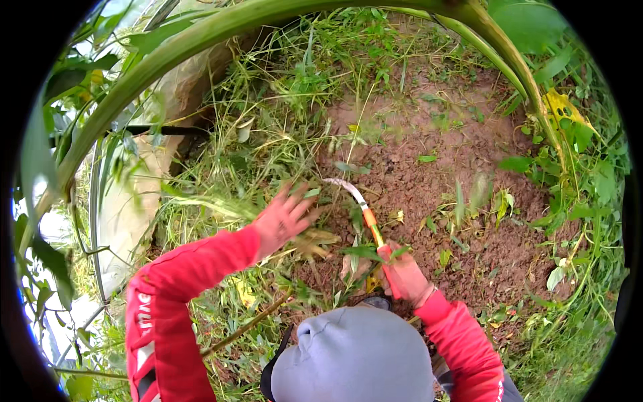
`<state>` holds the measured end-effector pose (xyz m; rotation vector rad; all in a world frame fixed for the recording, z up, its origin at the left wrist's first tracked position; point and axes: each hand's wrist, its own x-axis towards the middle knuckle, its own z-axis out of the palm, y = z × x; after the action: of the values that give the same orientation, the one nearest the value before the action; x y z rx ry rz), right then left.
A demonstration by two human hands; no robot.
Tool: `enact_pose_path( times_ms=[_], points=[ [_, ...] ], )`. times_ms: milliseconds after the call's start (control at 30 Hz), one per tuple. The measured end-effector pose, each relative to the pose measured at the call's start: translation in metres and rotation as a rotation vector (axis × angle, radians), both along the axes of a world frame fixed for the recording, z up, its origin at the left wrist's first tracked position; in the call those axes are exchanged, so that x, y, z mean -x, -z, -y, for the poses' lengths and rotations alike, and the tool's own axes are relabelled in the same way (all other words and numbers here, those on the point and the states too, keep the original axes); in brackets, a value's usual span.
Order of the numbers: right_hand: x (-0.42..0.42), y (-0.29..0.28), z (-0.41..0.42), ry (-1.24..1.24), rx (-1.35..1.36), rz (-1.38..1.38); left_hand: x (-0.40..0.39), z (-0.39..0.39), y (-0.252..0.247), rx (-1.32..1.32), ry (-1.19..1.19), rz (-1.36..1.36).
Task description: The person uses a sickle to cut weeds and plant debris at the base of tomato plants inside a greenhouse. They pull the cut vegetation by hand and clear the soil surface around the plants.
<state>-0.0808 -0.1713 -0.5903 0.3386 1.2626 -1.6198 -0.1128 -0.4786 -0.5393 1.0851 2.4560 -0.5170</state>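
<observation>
My right hand (pixel 407 276) is closed around the red and orange handle of a sickle (pixel 370 221), low over reddish-brown soil. The sickle's curved blade points up and to the left, towards the cut or pulled weeds (pixel 281 145). My left hand (pixel 286 216) is spread, palm down and slightly blurred, over the edge of the weeds, left of the blade tip; nothing is seen held in it. Some dry leaves (pixel 316 241) lie just beside its wrist. Both arms wear red sleeves, and a grey cap fills the bottom middle.
A thick green stem (pixel 191 42) arches across the top, close to the camera. Pale sheeting (pixel 125 216) and a thin frame stand at the left. A brown stick (pixel 246 329) slants at the lower left. Leafy plants (pixel 603 176) line the right edge beside bare soil (pixel 477 130).
</observation>
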Motion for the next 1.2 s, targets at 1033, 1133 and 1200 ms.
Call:
enact_pose_path(
  times_ms=[1033,1133,1200],
  points=[
    [0.021,-0.005,0.015,-0.177,-0.127,-0.073,-0.018,0.018,0.083,0.095,-0.555,0.252],
    [0.0,0.0,-0.009,-0.212,0.021,0.131,-0.009,0.026,0.082,0.055,-0.546,0.23],
    [0.004,-0.043,-0.061,-0.325,-0.063,0.067,-0.009,0.049,0.082,0.122,-0.668,0.227]
  ],
)
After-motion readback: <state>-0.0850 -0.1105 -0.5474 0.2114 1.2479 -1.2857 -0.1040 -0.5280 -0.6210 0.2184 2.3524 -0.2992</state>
